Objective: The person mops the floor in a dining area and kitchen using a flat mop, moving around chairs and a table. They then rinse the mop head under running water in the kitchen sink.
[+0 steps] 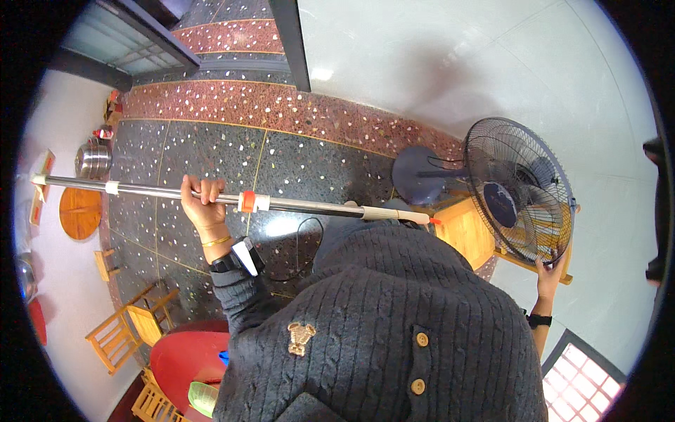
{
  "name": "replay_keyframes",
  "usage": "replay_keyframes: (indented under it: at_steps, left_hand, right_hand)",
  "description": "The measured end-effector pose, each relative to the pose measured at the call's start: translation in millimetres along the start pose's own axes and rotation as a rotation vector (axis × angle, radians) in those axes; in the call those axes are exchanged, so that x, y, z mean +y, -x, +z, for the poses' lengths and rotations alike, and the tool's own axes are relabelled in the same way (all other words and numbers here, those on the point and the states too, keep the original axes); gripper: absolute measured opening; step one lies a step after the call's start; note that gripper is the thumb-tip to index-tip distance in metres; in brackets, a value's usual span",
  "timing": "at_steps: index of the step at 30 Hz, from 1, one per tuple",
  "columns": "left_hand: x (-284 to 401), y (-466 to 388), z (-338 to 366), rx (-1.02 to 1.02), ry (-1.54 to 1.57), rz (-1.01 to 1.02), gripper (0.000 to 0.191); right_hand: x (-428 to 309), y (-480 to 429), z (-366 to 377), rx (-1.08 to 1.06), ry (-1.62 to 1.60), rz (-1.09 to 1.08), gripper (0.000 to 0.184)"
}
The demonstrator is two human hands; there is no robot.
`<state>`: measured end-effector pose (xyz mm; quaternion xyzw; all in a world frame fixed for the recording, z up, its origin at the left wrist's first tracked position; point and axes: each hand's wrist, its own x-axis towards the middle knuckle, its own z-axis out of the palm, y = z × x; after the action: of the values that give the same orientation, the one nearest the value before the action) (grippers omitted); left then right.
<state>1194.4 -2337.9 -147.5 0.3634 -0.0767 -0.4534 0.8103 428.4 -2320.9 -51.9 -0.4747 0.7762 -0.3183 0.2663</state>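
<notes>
My left hand grips a long metal telescopic pole, fingers wrapped around it. The pole runs across the view in front of my body, with pale sleeves and an orange-red band along it. At the right, my right hand holds the lower rim of the wire guard of a pedestal fan. The fan's head faces partly towards me. Its dark round base rests on the floor near the wall.
A wooden chair is beside and behind the fan. A dark cable lies on the terrazzo floor. At lower left are wooden chairs and a red table with a green basket. A metal pot and an open door frame are farther off.
</notes>
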Motion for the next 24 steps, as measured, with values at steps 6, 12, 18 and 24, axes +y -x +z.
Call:
replay_keyframes:
  at_steps: [6,12,18,24]
  left_hand:
    - [-15.9,-4.8,-13.8,0.127,0.110,-0.089,0.035]
    - [-19.5,-0.7,-22.0,0.081,0.039,-0.213,0.035]
    - [-54.7,-17.7,-25.8,0.055,0.133,-0.554,0.034]
    - [-151.0,-56.7,-16.7,0.367,-0.233,-0.778,0.023]
  right_hand:
    - [9.5,24.3,50.6,0.467,0.287,-0.271,0.083]
    - [-17.9,104.1,138.6,0.209,0.547,-0.566,0.079]
    - [-66.4,116.4,181.7,-0.345,0.642,-0.380,0.057]
    - [-94.0,129.9,126.2,-0.468,0.745,-0.151,0.040]
